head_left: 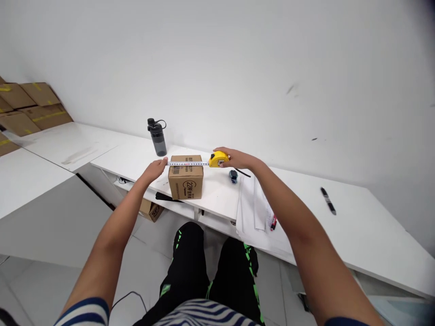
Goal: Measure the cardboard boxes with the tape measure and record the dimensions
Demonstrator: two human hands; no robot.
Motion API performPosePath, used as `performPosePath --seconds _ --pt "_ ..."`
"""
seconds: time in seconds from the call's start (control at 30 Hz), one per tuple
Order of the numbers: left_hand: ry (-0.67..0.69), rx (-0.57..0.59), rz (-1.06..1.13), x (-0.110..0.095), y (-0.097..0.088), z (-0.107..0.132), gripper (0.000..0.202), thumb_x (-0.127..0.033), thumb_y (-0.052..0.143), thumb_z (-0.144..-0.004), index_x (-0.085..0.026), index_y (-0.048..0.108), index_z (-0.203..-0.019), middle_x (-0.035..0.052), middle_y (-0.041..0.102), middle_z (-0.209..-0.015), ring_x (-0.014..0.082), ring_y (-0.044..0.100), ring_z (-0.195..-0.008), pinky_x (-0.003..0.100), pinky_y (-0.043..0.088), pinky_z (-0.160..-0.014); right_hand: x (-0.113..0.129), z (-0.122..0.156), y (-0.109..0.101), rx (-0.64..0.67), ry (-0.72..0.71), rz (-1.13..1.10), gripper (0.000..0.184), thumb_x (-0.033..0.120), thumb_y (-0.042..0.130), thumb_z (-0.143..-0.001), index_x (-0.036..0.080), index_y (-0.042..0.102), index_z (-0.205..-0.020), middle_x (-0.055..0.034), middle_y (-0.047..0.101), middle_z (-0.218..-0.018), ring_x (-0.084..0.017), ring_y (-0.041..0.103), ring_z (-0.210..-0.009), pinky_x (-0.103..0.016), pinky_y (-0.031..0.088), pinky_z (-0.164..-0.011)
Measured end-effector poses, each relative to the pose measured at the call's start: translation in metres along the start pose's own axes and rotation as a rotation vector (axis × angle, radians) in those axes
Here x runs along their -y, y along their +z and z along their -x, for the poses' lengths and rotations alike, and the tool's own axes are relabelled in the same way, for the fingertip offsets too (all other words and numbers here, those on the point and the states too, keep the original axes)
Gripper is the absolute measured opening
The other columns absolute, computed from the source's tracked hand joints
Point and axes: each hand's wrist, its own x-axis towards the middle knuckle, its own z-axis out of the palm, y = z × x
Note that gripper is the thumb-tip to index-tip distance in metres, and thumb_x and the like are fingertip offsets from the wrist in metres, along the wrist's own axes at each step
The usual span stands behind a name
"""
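Note:
A small brown cardboard box (186, 181) stands on the white desk (360, 226) in front of me. A white measuring tape blade (188, 164) is stretched across the box's top. My left hand (155, 170) pinches the blade's free end at the box's left edge. My right hand (234, 158) grips the yellow tape measure case (218, 159) just right of the box, fingers wrapped round it.
A dark water bottle (157, 137) stands behind the box. Papers (254, 213) with a red pen (273, 222) lie to the right, a small dark object (233, 176) near them, a black marker (328, 200) farther right. Stacked cardboard boxes (23, 111) sit far left.

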Motion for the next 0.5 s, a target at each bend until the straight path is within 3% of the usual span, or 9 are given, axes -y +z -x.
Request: performPosePath --seconds 0.13,0.27,0.4,0.47,0.5 --pt "0.039 0.079 -0.07 -0.001 0.013 -0.001 0.065 -0.079 0.036 -0.08 -0.02 0.064 -0.075 0.012 0.07 -0.079 0.0268 0.063 -0.071 0.035 0.046 -0.061 0.007 -0.016 0.018 0.007 -0.032 0.024 0.068 0.025 0.07 -0.073 0.032 0.049 -0.137 -0.0062 0.066 -0.116 -0.025 0.063 -0.095 -0.04 0.051 -0.08" --pt "0.039 0.149 -0.079 -0.011 0.005 -0.004 0.064 -0.077 0.041 -0.08 -0.018 0.067 -0.081 0.0133 0.073 -0.087 0.0277 0.065 -0.075 0.036 0.048 -0.064 0.02 -0.019 0.031 -0.042 -0.043 0.116 0.062 0.025 0.065 -0.078 0.033 0.046 -0.136 -0.0056 0.067 -0.113 -0.023 0.063 -0.089 -0.035 0.049 -0.072" --pt "0.057 -0.015 -0.158 -0.045 -0.015 0.009 0.055 -0.066 0.044 -0.085 -0.016 0.066 -0.074 0.0116 0.069 -0.077 0.0286 0.062 -0.078 0.043 0.049 -0.077 0.033 0.003 0.029 -0.266 -0.1 0.305 0.043 0.024 0.056 -0.084 0.028 0.052 -0.127 -0.0076 0.061 -0.124 -0.026 0.061 -0.098 -0.039 0.049 -0.078" --pt "0.094 -0.122 -0.147 -0.072 -0.017 0.035 0.052 -0.063 0.039 -0.088 -0.019 0.063 -0.076 0.0098 0.065 -0.075 0.0302 0.06 -0.079 0.049 0.047 -0.081 0.042 0.033 0.031 -0.418 -0.147 0.319 0.04 0.027 0.053 -0.086 0.025 0.052 -0.126 -0.0102 0.058 -0.13 -0.029 0.06 -0.107 -0.043 0.049 -0.084" --pt "0.147 -0.246 -0.138 -0.086 -0.014 0.053 0.05 -0.065 0.04 -0.087 -0.023 0.061 -0.073 0.0079 0.062 -0.071 0.0303 0.059 -0.077 0.049 0.047 -0.08 0.046 0.052 0.036 -0.481 -0.17 0.29 0.039 0.03 0.053 -0.087 0.025 0.052 -0.126 -0.0109 0.057 -0.134 -0.03 0.058 -0.113 -0.045 0.049 -0.088"
